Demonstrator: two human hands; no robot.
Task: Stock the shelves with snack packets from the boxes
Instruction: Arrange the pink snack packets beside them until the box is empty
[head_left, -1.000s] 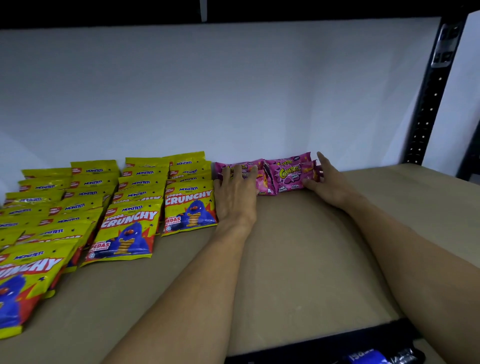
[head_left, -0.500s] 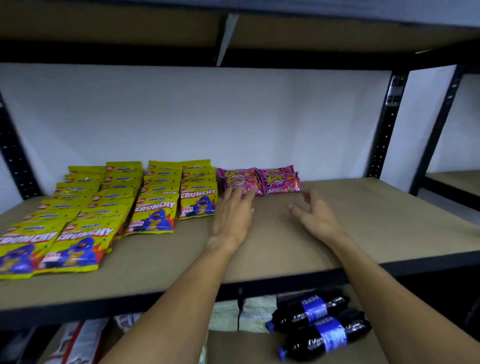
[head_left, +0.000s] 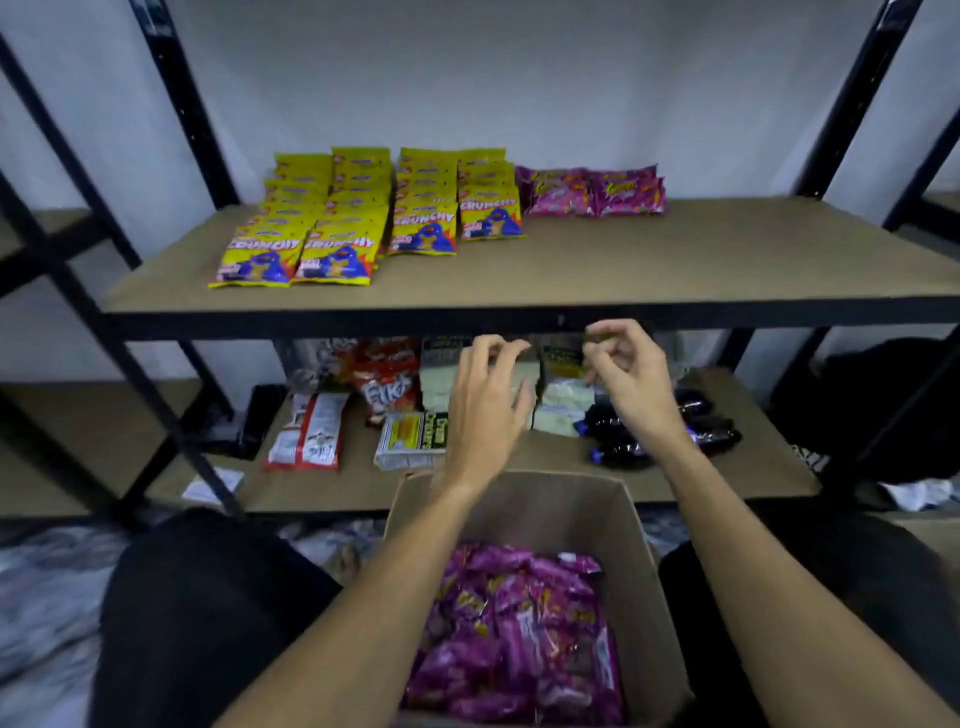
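Pink snack packets (head_left: 592, 191) lie at the back of the upper shelf (head_left: 675, 270), to the right of rows of yellow Crunchy packets (head_left: 363, 213). A cardboard box (head_left: 644, 582) between my knees holds many more pink packets (head_left: 519, 639). My left hand (head_left: 485, 400) and my right hand (head_left: 626, 371) hang in the air in front of the shelf edge, above the far side of the box. Both have loosely curled fingers and hold nothing.
The lower shelf (head_left: 753, 467) carries red snack bags (head_left: 387, 379), white-and-red packets (head_left: 309, 431), pale flat packs (head_left: 563, 405) and dark soda bottles (head_left: 670, 436). Black uprights (head_left: 171, 88) frame the rack. A dark bag (head_left: 872, 400) sits at the right.
Both hands have let go of the pink packets on the shelf and drawn back toward me. The view has pulled away and tilted down, bringing the box into sight.
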